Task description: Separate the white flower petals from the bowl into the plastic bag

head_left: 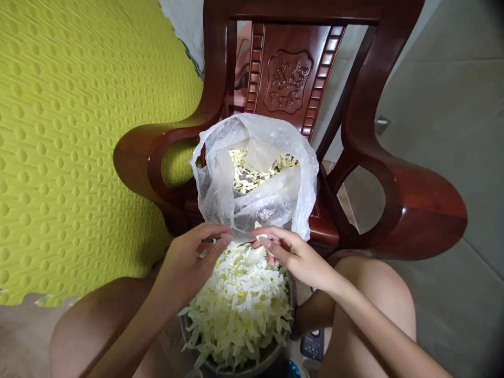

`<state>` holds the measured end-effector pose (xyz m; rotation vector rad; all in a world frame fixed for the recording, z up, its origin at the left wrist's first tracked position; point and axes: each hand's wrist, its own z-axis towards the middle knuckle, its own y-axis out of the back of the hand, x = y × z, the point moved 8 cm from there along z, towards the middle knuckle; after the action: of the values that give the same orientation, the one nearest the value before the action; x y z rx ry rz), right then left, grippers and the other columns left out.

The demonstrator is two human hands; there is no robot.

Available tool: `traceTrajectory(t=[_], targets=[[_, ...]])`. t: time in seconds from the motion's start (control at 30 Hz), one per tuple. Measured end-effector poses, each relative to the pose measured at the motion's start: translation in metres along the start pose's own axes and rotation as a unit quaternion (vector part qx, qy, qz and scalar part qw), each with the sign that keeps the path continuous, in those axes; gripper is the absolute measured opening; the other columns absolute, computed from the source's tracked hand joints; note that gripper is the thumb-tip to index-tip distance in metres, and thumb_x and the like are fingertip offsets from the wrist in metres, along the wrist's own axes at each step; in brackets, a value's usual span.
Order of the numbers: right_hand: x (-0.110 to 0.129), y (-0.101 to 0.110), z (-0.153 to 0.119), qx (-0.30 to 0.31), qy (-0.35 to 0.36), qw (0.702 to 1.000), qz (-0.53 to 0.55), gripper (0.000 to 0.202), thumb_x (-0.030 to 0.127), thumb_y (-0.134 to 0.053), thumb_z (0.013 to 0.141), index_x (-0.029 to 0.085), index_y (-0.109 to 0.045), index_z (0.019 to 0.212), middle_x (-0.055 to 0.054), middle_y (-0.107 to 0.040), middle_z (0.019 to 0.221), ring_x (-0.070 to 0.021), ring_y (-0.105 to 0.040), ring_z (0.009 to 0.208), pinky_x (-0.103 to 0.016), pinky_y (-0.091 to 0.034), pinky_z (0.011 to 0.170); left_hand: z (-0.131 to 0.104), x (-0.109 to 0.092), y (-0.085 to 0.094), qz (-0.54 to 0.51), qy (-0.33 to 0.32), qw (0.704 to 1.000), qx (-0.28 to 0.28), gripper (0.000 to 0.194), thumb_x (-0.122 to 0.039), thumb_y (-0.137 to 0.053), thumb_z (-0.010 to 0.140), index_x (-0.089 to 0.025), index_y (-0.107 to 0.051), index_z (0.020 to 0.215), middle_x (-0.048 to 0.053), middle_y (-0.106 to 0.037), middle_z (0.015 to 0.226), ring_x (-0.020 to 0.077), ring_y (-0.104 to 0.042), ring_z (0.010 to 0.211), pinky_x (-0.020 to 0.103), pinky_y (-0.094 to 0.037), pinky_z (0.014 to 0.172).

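White-green flowers [240, 310] are heaped in a round metal basin [271, 359] between the knees. My right hand [289, 252] pinches a pale white petal or flower piece [256, 254] over the back of the heap. To its left, my left hand [200, 257] is curled with thumb and fingertips close together; a small pale bit shows by its fingers, too small to make out. Just beyond both hands, an open clear plastic bag [303, 184] sits on the chair seat with small whitish-yellow pieces [250, 180] inside.
A dark red carved wooden chair [417, 210] stands in front, its arms spreading to both sides. A yellow-green bumpy mat [79, 131] rises at the left. Grey tiles [452, 131] lie at the right. A dark remote-like object [313, 345] and something blue [289, 369] are beside the basin.
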<state>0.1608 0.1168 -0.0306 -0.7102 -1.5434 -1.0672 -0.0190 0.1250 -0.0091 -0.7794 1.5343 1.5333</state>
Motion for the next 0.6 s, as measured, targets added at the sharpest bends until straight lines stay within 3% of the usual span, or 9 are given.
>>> traceTrajectory(t=[0.1, 0.2, 0.4, 0.5, 0.6], targets=[[0.0, -0.008, 0.001, -0.005, 0.003, 0.992, 0.126, 0.013, 0.037, -0.049, 0.097, 0.024, -0.048, 0.102, 0.004, -0.054, 0.074, -0.0125, -0.057, 0.064, -0.027, -0.045, 0.063, -0.003, -0.001, -0.028, -0.1, 0.051, 0.989, 0.094, 0.042, -0.045, -0.065, 0.081, -0.017, -0.069, 0.112, 0.01, -0.075, 0.101, 0.0229, -0.071, 0.089, 0.029, -0.058, 0.072], [-0.003, -0.008, 0.002, -0.042, 0.006, 0.99, 0.133, 0.016, 0.032, -0.051, 0.096, 0.024, -0.039, 0.087, 0.007, -0.049, 0.07, -0.0113, -0.055, 0.062, -0.025, -0.044, 0.06, -0.005, -0.002, -0.043, -0.146, 0.075, 0.977, 0.136, 0.04, -0.046, -0.068, 0.079, -0.016, -0.072, 0.105, 0.011, -0.075, 0.1, 0.0237, -0.07, 0.091, 0.031, -0.057, 0.075], [0.002, 0.005, -0.003, -0.146, 0.062, 0.985, -0.065, 0.017, 0.025, -0.053, 0.092, 0.024, -0.037, 0.085, 0.006, -0.045, 0.07, -0.0114, -0.049, 0.061, -0.024, -0.036, 0.057, -0.007, 0.01, -0.047, -0.164, 0.117, 0.967, 0.158, 0.048, -0.053, -0.07, 0.076, -0.018, -0.072, 0.109, 0.008, -0.075, 0.095, 0.0238, -0.069, 0.089, 0.035, -0.058, 0.078], [0.008, 0.008, -0.007, -0.178, 0.1, 0.966, -0.159, 0.015, 0.022, -0.051, 0.092, 0.023, -0.037, 0.086, 0.004, -0.047, 0.071, -0.011, -0.045, 0.059, -0.025, -0.036, 0.057, -0.01, 0.016, -0.05, -0.19, 0.163, 0.955, 0.161, 0.046, -0.054, -0.075, 0.071, -0.018, -0.075, 0.1, 0.007, -0.075, 0.094, 0.0227, -0.068, 0.088, 0.034, -0.058, 0.079], [0.012, 0.008, -0.009, -0.184, 0.129, 0.956, -0.188, 0.012, 0.019, -0.049, 0.092, 0.023, -0.039, 0.087, 0.003, -0.051, 0.074, -0.0111, -0.047, 0.061, -0.025, -0.037, 0.058, -0.011, 0.016, -0.053, -0.185, 0.17, 0.955, 0.16, 0.039, -0.05, -0.077, 0.068, -0.017, -0.077, 0.088, 0.005, -0.074, 0.079, 0.0198, -0.067, 0.076, 0.031, -0.058, 0.074]])
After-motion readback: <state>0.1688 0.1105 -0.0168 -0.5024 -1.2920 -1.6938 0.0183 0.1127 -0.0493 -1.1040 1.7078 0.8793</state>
